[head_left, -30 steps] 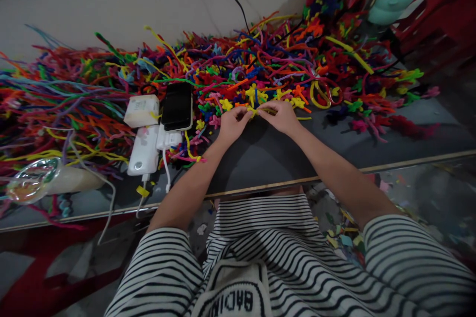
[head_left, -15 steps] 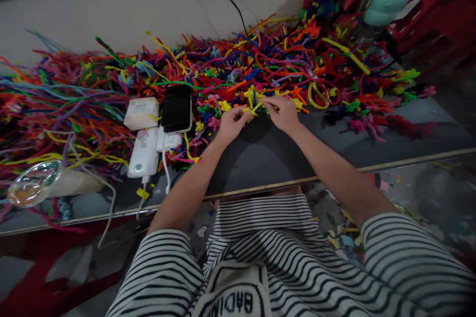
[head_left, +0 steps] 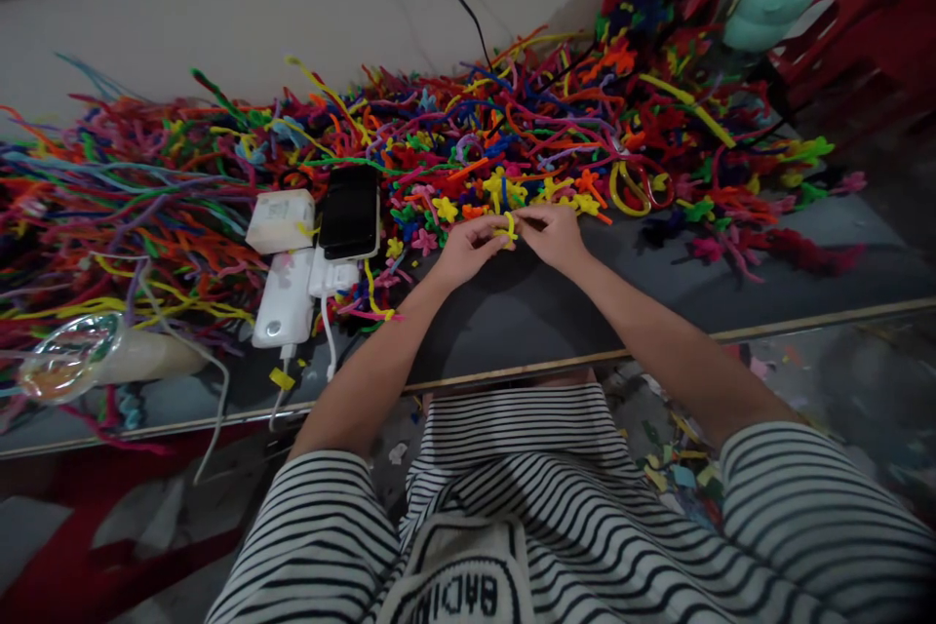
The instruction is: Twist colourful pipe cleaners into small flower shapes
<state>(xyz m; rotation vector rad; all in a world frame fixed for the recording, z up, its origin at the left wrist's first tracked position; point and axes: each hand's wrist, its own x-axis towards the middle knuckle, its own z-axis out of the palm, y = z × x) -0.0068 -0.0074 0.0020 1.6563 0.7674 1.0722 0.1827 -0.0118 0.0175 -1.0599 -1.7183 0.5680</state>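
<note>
Yellow stem (head_left: 510, 226) is pinched by left hand (head_left: 468, 250) and, seemingly, right hand (head_left: 557, 236).

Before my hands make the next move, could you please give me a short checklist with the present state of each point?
1. Left hand holds the yellow stem: ok.
2. Right hand grips it too: cannot tell; fingertips are right beside it.
3. Stem fastened tightly: cannot tell, too small.
4. Scissors apart from both hands: ok, lying to the right.
5. Phone apart from both hands: ok.
6. White cable kept within the table: not ok, hanging over the edge.
</note>
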